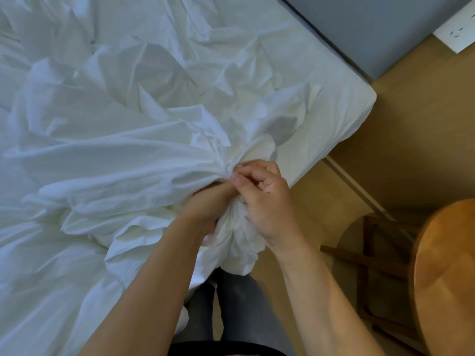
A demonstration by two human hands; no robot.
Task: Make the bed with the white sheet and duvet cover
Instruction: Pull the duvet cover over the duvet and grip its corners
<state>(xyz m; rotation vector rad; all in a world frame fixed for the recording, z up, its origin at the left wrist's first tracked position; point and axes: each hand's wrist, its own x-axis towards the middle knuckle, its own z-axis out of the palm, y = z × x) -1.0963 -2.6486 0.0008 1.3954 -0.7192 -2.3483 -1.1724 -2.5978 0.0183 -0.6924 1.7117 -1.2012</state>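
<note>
A crumpled white duvet cover [123,140] lies spread in folds over the bed, whose mattress [344,124] carries a white sheet and shows its near right corner. A bunched part of the white fabric [239,242] hangs off the bed's near edge between my two hands. My left hand [205,204] grips the bunch from the left, its fingers partly buried in the cloth. My right hand [262,199] curls over the top of the same bunch, its fingertips pinching a fold.
A grey headboard or wall panel [372,29] runs along the far right of the bed. A white socket plate [457,34] sits at the top right. A round wooden stool [447,273] stands on the tan floor [411,140] at the right. My legs [239,304] stand against the bed.
</note>
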